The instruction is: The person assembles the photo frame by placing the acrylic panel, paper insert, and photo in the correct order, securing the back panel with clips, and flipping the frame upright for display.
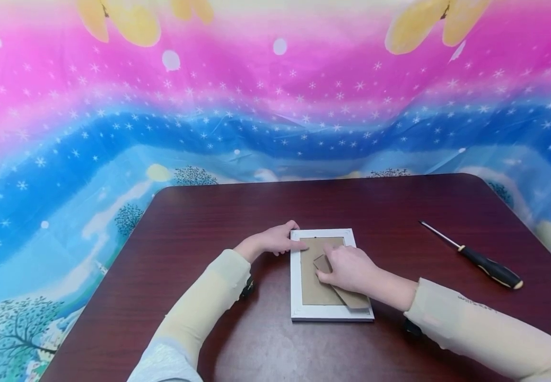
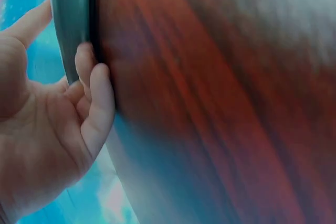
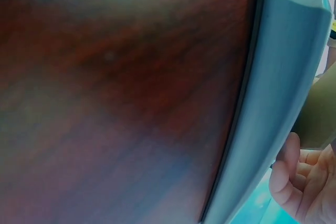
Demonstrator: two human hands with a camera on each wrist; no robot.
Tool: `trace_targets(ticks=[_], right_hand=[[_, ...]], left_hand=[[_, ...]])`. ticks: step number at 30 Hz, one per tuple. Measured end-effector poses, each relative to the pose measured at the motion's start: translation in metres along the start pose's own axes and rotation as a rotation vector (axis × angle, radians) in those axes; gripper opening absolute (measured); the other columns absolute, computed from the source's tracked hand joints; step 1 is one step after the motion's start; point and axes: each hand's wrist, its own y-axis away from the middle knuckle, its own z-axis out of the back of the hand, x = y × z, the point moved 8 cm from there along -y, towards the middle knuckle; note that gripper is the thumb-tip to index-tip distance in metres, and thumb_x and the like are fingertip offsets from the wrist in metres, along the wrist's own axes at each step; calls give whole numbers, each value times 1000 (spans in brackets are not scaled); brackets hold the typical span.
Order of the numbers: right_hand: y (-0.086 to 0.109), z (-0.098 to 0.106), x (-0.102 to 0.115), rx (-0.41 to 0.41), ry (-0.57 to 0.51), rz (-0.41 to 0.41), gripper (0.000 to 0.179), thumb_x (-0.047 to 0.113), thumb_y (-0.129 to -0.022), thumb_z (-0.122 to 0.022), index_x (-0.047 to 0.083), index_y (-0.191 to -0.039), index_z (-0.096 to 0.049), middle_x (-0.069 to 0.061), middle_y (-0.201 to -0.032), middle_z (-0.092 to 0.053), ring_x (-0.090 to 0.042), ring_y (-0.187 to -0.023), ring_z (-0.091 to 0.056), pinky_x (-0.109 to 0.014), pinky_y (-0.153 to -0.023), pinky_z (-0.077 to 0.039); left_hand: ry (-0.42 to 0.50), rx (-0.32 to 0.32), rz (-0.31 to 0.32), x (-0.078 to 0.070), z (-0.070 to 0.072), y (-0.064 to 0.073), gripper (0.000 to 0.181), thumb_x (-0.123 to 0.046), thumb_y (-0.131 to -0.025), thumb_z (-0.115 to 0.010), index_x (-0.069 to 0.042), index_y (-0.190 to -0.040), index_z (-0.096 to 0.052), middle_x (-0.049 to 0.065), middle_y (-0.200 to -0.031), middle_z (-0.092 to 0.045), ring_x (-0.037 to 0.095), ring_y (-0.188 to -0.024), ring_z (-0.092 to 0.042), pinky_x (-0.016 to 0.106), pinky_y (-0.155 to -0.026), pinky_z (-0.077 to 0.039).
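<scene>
Pink and blue cloth backdrop, printed with snowflakes, hung behind everything. Dark red-brown table below it, wood-grained, with a sheen.

White frame lay back upward on the table, near the middle of the head view. Judged light and rigid; smooth edges probably a little slippery, corners perhaps prone to chipping. Best hold: the outer sides, squeezed gently.

Screwdriver, black-handled, lay well apart to the right, tip pointing away from the person.

Brown backing board sat within the frame's border; looked thin, stiff, likely to bend if forced.

Left hand held the frame's far left side: thumb over the face, fingers bent against the outer edge.

Right hand pinched the brown flap, thumb and fingers nearly closed on its upper part. Flap slanted across the board, lower end over the border. Card-like, light; a crease seemed the main risk. Whether it was hinged, could not tell.
</scene>
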Motion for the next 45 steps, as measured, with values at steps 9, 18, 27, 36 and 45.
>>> trace_targets(ticks=[9,18,27,36,45], right_hand=[[3,4,-10,56,-45,54,44,56,-84,-67,16,-80,-50,8,-53,-40,-7,-45,-38,-27,-42,-31],[2,1,-30,284,-336,46,30,37,-81,-79,16,-93,-60,9,-69,-50,-6,-61,-46,-27,-56,-39],[-2,-1,-30,299,-254,-31,39,39,-72,-86,19,-85,-55,8,-69,-50,-8,-60,-46,-29,-56,-38],[-2,1,-35,275,-291,2,36,40,-75,-83,18,-86,-56,8,-70,-50,-7,-61,-47,-28,-56,-39],[5,36,-73,91,-358,-26,25,34,-87,-73,13,-96,-64,9,-74,-55,-8,-66,-51,-30,-61,-43]], left_hand=[[-59,-18,25,-1,-4,1,56,-49,-88,-68,-15,-125,-42,5,-91,-56,19,-64,-50,30,-55,-45],[-53,-18,39,3,-6,1,58,-49,-88,-68,-16,-126,-41,6,-96,-57,20,-72,-52,31,-58,-47],[-93,-41,32,0,-5,2,66,-52,-85,-69,-14,-130,-40,4,-99,-57,19,-75,-55,32,-65,-48],[-116,-63,52,-5,-2,4,75,-55,-81,-72,-13,-133,-39,4,-101,-57,20,-76,-57,33,-68,-47],[-74,-49,79,-3,-4,3,79,-53,-81,-74,-13,-138,-36,6,-100,-56,20,-67,-53,32,-60,-46]])
